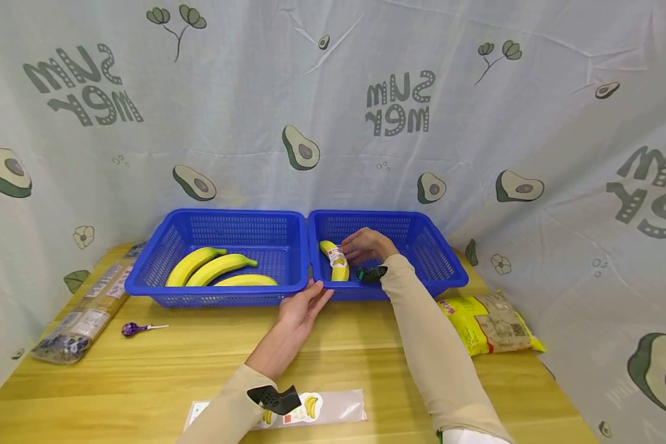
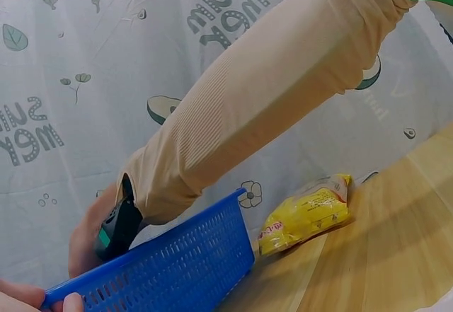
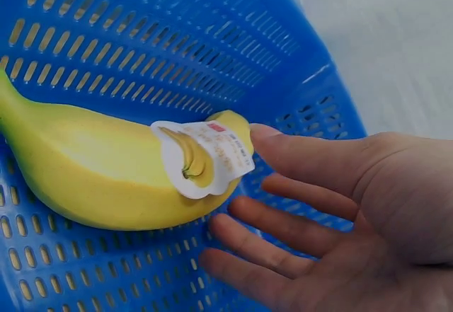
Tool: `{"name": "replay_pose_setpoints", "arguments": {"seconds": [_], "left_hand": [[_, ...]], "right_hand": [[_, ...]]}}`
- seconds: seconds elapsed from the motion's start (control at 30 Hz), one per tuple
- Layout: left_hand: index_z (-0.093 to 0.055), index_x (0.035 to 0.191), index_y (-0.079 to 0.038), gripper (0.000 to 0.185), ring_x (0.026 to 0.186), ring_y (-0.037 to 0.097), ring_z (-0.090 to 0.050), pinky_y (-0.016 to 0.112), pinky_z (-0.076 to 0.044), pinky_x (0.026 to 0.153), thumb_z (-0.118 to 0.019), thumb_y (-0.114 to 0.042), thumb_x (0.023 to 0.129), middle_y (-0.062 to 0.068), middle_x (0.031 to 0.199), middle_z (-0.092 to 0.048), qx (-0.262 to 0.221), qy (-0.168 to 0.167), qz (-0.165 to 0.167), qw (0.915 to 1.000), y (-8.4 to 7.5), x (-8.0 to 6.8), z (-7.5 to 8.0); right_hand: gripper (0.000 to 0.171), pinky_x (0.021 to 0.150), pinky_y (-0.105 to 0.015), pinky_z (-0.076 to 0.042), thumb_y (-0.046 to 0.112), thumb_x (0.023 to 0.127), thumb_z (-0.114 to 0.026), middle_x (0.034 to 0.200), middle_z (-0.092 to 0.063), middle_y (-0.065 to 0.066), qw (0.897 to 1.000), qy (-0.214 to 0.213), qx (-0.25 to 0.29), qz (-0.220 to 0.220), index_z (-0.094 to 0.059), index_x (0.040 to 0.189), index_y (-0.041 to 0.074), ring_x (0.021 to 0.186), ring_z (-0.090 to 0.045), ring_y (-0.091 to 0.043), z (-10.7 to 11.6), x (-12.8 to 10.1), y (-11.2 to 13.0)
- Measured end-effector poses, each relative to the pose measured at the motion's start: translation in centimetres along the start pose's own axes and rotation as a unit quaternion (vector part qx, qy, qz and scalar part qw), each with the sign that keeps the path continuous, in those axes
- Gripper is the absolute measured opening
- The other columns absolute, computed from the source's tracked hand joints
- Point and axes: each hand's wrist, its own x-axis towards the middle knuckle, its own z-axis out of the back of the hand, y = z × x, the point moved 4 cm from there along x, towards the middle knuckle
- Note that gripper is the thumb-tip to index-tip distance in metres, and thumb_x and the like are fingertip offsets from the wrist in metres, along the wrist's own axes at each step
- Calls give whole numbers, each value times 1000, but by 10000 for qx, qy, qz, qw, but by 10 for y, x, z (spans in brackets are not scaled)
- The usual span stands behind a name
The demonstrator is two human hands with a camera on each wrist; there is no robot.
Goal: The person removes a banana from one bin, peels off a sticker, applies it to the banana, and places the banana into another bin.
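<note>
Printed all over the curtain (image 1: 233,92) there's the word "summer", split across two lines, and now to the sticker (image 3: 205,160): white, wavy-edged, a bunch of bananas pictured on it, a small red block beside print too fine to read. More banana stickers show on the clear strip (image 1: 335,407) at the front of the table (image 1: 144,394), and the yellow bag (image 1: 494,325) off to the right carries pinkish lettering I can't make out. Over to the right hand (image 1: 374,242), down inside the right basket (image 1: 424,246): its grip is wide, fingers apart, nothing clasped, thumb tip right up at the stickered end of the banana (image 3: 106,163), touching or just shy of it, I can't tell which! And the left hand (image 1: 296,311) has a close grip on the right basket's near corner, thumb over the rim, fingers beneath. Here's that banana, lying in the right basket towards its left side, smooth and bright yellow, gently curved, greenish at the stem, the sticker bent over its surface near the other end. Three more bananas (image 1: 213,269) lie in the left basket (image 1: 216,290), right alongside.
</note>
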Motion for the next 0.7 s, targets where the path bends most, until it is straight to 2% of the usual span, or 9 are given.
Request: {"name": "replay_pose_setpoints", "arguments": {"seconds": [0.23, 0.4, 0.5, 0.6, 0.7], "left_hand": [[-57, 123, 9, 22, 89, 24, -72, 45, -60, 103, -61, 15, 101, 15, 108, -60, 96, 106, 76, 9999, -3, -2, 4], [-63, 111, 8, 14, 103, 33, -74, 51, -54, 111, -57, 17, 102, 15, 99, -70, 490, 460, 32, 9977, -9, -8, 8], [-64, 104, 7, 12, 114, 39, -73, 53, -52, 112, -57, 16, 103, 20, 101, -74, 804, 684, 29, 9944, -14, -14, 11], [-62, 115, 10, 12, 126, 45, -68, 53, -52, 113, -56, 14, 104, 26, 114, -74, 1108, 872, 108, 9900, -18, -21, 15], [-54, 133, 14, 27, 135, 49, -61, 53, -52, 114, -55, 10, 107, 31, 131, -69, 1504, 1066, 211, 9826, -21, -30, 18]], "right_hand": [[60, 120, -56, -46, 20, 107, -70, 158, -54, -25, 9993, -211, -138, 283, -48, 158, -4, 147, -51, -42, 3, -9, 9], [66, 124, -56, -41, 26, 107, -71, 159, -53, -23, 9966, -292, -383, 662, -44, 162, -1, 151, -47, -41, 3, -23, 24], [69, 123, -56, -42, 27, 106, -72, 162, -50, -23, 9930, -399, -430, 1022, -43, 162, -1, 150, -47, -42, 2, -33, 33], [69, 120, -54, -47, 30, 106, -72, 161, -51, -23, 9855, -612, -558, 1480, -44, 162, 0, 146, -52, -42, -2, -45, 40], [66, 119, -54, -48, 30, 106, -71, 158, -54, -23, 9736, -775, -687, 2032, -47, 161, 1, 144, -56, -40, -9, -56, 44]]}}
